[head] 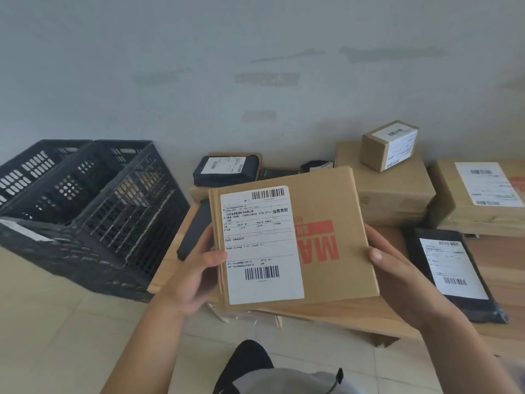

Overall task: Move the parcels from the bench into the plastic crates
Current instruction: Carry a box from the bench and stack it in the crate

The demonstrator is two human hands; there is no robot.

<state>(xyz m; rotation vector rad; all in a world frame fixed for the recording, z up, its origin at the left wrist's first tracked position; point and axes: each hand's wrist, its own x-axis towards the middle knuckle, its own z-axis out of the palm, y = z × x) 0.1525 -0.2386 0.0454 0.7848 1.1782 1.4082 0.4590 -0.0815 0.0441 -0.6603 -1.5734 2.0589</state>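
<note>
A flat cardboard parcel (335, 211) with a white shipping label and red print is held up above the wooden bench (483, 268). My left hand (196, 274) grips its left edge, thumb over the label. My right hand (397, 268) grips its right edge. Two black slatted plastic crates (93, 206) stand on the floor to the left, side by side. On the bench lie other parcels: a black bag (224, 169) at the back, a large box (395, 191) with a small box (389, 145) on top, and a black flat mailer (451, 268) on the right.
A labelled cardboard box (480, 200) sits at the far right of the bench. A thin black parcel (196, 231) lies by the bench's left edge, near the crates. A plain wall runs behind. Pale floor tiles (56, 336) spread below, with my shoe (244, 362) near the bottom.
</note>
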